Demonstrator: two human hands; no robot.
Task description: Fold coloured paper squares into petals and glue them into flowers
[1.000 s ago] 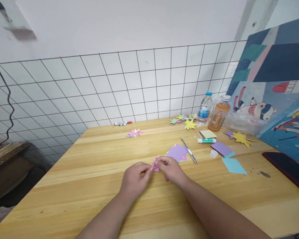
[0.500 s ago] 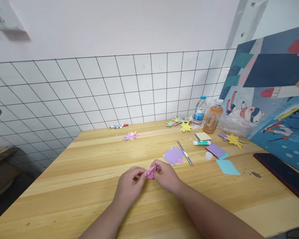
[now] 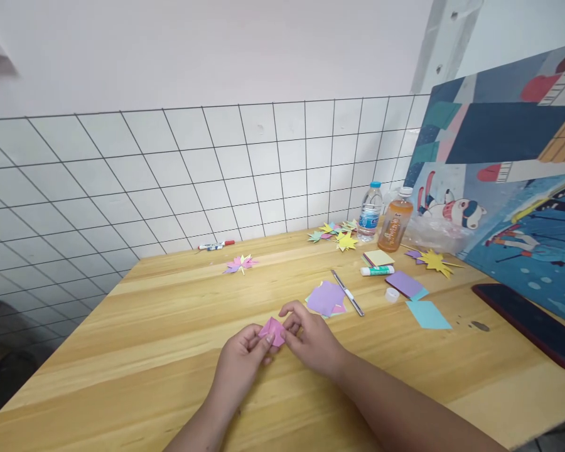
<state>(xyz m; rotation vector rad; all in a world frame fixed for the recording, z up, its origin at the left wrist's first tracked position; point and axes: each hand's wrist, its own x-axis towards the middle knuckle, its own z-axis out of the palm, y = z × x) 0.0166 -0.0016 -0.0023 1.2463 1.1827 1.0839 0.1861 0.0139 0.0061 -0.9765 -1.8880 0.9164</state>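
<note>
A small folded pink paper (image 3: 274,328) is held just above the table in front of me, its creased face turned up. My left hand (image 3: 241,356) pinches its left side, thumb on top and fingers underneath. At the paper's right corner, my right hand (image 3: 313,336) has its thumb and curled fingers closed on the edge, while the index finger is lifted. Just beyond my right hand lies a pile of paper pieces with a purple one (image 3: 327,297) on top. A craft knife (image 3: 348,293) rests beside that pile.
Right of the pile are a glue stick (image 3: 377,270), its cap (image 3: 392,295), a blue sheet (image 3: 428,314) and a phone (image 3: 530,326). A water bottle (image 3: 370,211) and an orange drink bottle (image 3: 395,220) stand behind. Paper stars (image 3: 242,264) and markers (image 3: 215,245) lie farther back.
The pink paper has been turned and spread flatter, showing more of its face. My right hand has shifted to its right corner and raised the index finger. The view has swung slightly right.
</note>
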